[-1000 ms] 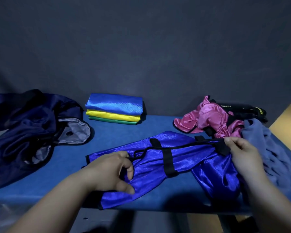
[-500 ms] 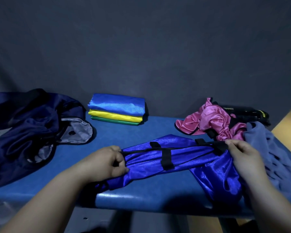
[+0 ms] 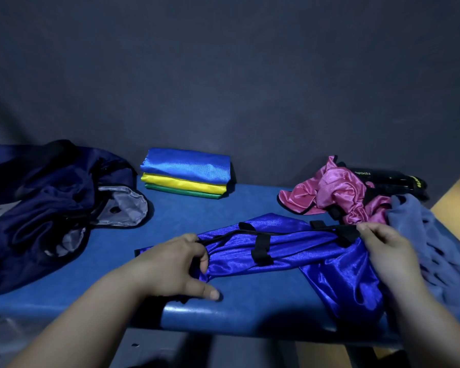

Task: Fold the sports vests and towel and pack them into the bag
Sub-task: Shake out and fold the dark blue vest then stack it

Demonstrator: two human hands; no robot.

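Observation:
A shiny royal-blue vest (image 3: 290,251) with black straps lies stretched across the front of the blue table (image 3: 191,216). My left hand (image 3: 175,264) grips its left end, fingers curled round the bunched cloth, thumb resting on the table. My right hand (image 3: 385,248) pinches its right end at a black strap; the cloth below hangs over the table's front edge. A crumpled pink vest (image 3: 337,192) lies behind my right hand. A grey-blue towel (image 3: 430,240) lies bunched at the far right. The dark navy bag (image 3: 45,208) sits open at the left.
A folded stack of blue, yellow and green vests (image 3: 186,173) sits at the back middle against the dark wall. A black object with lettering (image 3: 388,179) lies behind the pink vest. The table's front edge (image 3: 237,317) runs just below my hands.
My left hand bunched the vest's left end, pulling it taut between both hands, then its thumb came down onto the table. My right hand kept its pinch on the strap.

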